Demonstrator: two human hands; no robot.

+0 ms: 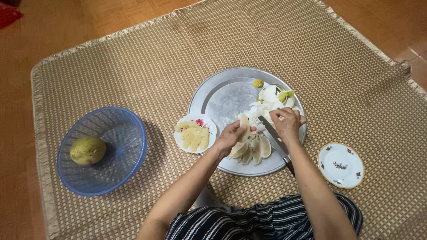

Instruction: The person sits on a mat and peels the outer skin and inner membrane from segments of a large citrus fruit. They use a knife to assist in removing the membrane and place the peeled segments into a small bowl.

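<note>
Presently, the left hand [229, 136] is closed in a pinch around a pale fruit segment [244, 126], held upright over the near part of a round metal tray [222, 95]. The right hand [287, 123] is curled shut on a knife [272, 136]; its fingers close over the upper part of the blade, which runs down and to the right toward a dark handle passing under the wrist. The right fingertips also meet the white membrane beside the segment.

On the tray, near the hands, lies a cluster of peeled pale segments [251, 151]. Farther off, at the tray's far right, sits a heap of white pith and yellow-green peel scraps [273, 97].

Just left of the tray, touching its rim, stands a small patterned dish [209, 122] carrying yellow fruit pieces [194, 134]. Well to the left, a blue plastic basket [129, 133] holds one whole green-yellow fruit [87, 150]. To the right of the tray, apart from it, is a white floral saucer [340, 165]. All rest on a woven mat [133, 58] over a wooden floor.
</note>
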